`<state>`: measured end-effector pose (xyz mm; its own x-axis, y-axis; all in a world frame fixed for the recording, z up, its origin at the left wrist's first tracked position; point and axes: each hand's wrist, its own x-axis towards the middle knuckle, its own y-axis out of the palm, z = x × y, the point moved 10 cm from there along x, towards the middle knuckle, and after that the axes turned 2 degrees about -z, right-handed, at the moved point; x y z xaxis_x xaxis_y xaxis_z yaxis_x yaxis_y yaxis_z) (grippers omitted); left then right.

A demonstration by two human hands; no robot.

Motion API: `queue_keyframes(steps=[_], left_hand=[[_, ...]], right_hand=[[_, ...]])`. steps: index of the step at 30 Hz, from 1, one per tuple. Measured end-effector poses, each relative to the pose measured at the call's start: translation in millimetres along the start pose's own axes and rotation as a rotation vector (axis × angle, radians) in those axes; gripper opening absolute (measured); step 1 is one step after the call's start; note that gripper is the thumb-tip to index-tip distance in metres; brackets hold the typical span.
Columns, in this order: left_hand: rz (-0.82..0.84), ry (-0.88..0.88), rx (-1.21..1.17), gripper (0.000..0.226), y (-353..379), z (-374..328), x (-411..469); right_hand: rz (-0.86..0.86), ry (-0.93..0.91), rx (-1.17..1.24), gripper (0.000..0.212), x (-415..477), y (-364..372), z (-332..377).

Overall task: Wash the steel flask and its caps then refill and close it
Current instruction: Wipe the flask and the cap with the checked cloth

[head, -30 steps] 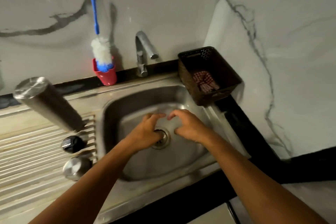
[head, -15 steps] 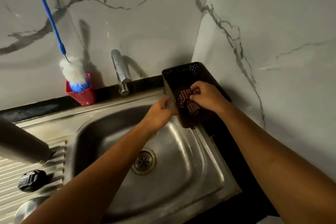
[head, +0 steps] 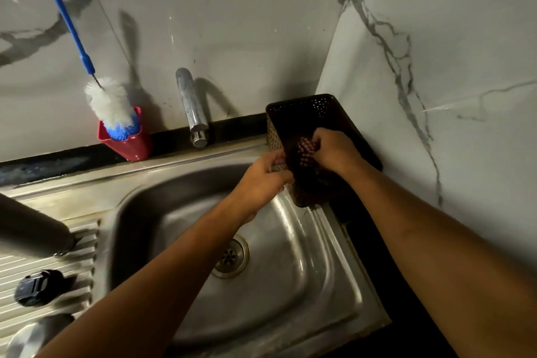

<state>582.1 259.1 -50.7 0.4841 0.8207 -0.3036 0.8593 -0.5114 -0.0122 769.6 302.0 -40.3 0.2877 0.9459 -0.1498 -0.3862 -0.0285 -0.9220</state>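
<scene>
Head view, centre right: right hand (head: 334, 152) pinches checked cloth (head: 305, 150) in the basket (head: 300, 102); left hand (head: 261, 180) grips its rim (steadying it, probably).

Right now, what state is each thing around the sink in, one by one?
Tap: off, no water running.
Steel flask: on the drainboard, caps off.
Black cap: loose on the drainboard.
Steel cap: loose beside it.
Bottle brush: standing head-down in the red cup.
Basket: gripped at its rim by the left hand.
Checked cloth: in the basket, pinched by the right hand.
</scene>
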Motion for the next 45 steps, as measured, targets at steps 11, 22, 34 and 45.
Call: queue_keyframes(steps=[11,22,34,45], left_hand=[[-0.084,0.041,0.009,0.055,-13.5,-28.9,-35.8],[-0.076,0.111,-0.162,0.062,-58.7,-39.4,-135.9],[-0.466,0.494,0.802,0.049,-173.8,-36.8,-221.6],[-0.613,0.784,0.892,0.023,-215.7,-43.6,-272.7]], right_hand=[[-0.053,0.146,1.429,0.025,-90.4,-81.8,4.5],[0.279,0.119,1.671,0.040,-213.1,5.5,118.8],[0.308,0.287,1.440,0.045,-252.8,94.2,203.5],[0.380,0.464,1.648,0.061,-269.0,134.2,249.1]])
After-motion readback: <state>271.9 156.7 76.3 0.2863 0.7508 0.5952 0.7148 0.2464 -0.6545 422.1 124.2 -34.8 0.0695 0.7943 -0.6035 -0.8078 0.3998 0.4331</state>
